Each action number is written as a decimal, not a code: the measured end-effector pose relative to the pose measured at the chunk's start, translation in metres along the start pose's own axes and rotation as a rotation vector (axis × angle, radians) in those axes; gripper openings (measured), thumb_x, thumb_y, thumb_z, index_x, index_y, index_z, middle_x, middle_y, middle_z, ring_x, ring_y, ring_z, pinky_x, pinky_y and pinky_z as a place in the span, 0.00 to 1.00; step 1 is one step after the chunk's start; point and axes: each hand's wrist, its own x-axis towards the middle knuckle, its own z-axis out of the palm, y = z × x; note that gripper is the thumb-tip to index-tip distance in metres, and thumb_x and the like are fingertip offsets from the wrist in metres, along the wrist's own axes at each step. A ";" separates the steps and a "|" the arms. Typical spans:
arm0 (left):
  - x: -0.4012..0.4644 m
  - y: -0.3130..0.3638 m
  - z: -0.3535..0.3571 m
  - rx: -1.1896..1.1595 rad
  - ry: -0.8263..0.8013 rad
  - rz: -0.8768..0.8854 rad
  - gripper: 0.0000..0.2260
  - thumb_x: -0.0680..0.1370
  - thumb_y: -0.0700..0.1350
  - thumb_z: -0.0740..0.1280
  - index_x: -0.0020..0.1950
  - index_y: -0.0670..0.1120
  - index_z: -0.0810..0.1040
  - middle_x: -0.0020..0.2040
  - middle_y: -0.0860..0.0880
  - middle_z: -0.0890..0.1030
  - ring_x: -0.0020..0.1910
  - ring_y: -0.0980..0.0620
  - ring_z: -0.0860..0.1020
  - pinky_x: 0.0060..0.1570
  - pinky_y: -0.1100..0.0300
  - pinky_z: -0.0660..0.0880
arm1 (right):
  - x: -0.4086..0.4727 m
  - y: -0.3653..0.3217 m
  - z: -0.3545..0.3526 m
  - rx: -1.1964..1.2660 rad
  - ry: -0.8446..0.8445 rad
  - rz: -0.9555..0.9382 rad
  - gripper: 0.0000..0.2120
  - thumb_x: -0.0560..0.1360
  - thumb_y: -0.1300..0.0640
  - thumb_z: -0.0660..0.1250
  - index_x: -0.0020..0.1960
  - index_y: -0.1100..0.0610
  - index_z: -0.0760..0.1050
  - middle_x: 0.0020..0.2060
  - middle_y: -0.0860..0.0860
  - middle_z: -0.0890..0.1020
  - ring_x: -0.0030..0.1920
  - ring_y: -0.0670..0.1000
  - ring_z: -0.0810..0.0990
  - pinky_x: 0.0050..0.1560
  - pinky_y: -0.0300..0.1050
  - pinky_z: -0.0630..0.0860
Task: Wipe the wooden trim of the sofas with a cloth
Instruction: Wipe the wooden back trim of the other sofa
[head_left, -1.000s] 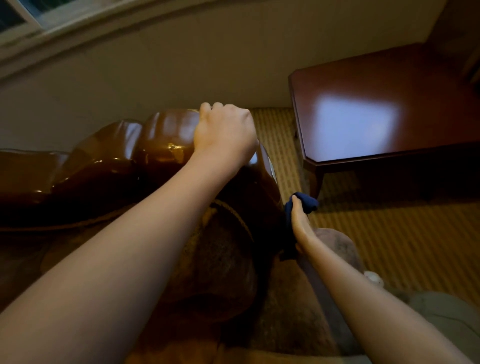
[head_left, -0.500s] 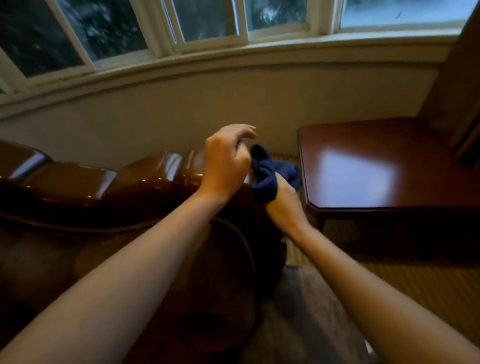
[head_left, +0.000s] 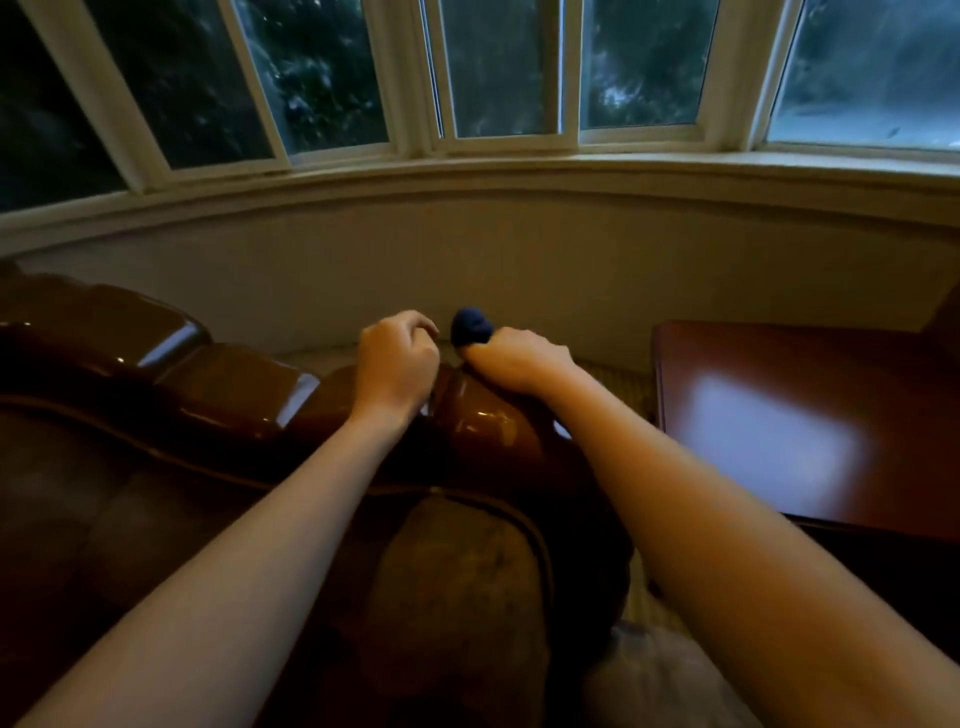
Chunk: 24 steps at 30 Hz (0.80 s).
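The glossy carved wooden trim (head_left: 244, 389) runs along the top of the brown sofa back (head_left: 156, 519) from the left to the centre. My right hand (head_left: 514, 361) grips a bunched dark blue cloth (head_left: 470, 325) at the right end of the trim, with only a lump of cloth showing above the fingers. My left hand (head_left: 397, 364) sits just left of it over the trim with its fingers curled; I cannot tell if it holds part of the cloth.
A polished dark wooden side table (head_left: 810, 415) stands close on the right. A curved wall with a bay window (head_left: 498, 78) lies behind the sofa. Patterned carpet (head_left: 618, 379) shows between sofa, wall and table.
My right hand lifted the cloth from low beside the sofa's end up onto the top of the trim. The left hand stayed on the trim. The view tilted up to the windows.
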 end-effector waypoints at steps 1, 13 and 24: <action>-0.002 0.000 0.000 0.034 -0.016 0.045 0.13 0.76 0.35 0.56 0.44 0.39 0.81 0.43 0.43 0.81 0.43 0.49 0.76 0.43 0.60 0.71 | 0.007 0.004 -0.002 0.081 -0.040 0.051 0.21 0.73 0.39 0.54 0.54 0.53 0.74 0.48 0.53 0.78 0.49 0.56 0.77 0.53 0.51 0.71; -0.037 0.032 0.005 0.117 -0.111 0.474 0.18 0.69 0.45 0.52 0.39 0.39 0.80 0.38 0.43 0.82 0.41 0.43 0.79 0.43 0.52 0.75 | -0.145 0.092 0.055 1.049 0.234 0.313 0.09 0.77 0.50 0.63 0.45 0.56 0.74 0.30 0.51 0.81 0.30 0.42 0.80 0.25 0.31 0.70; -0.025 0.061 0.061 0.824 -0.566 0.398 0.13 0.79 0.49 0.57 0.61 0.48 0.70 0.60 0.44 0.76 0.61 0.42 0.72 0.60 0.48 0.65 | -0.097 0.064 0.041 0.905 0.454 -0.040 0.23 0.72 0.37 0.60 0.61 0.49 0.75 0.58 0.50 0.80 0.60 0.51 0.76 0.63 0.53 0.71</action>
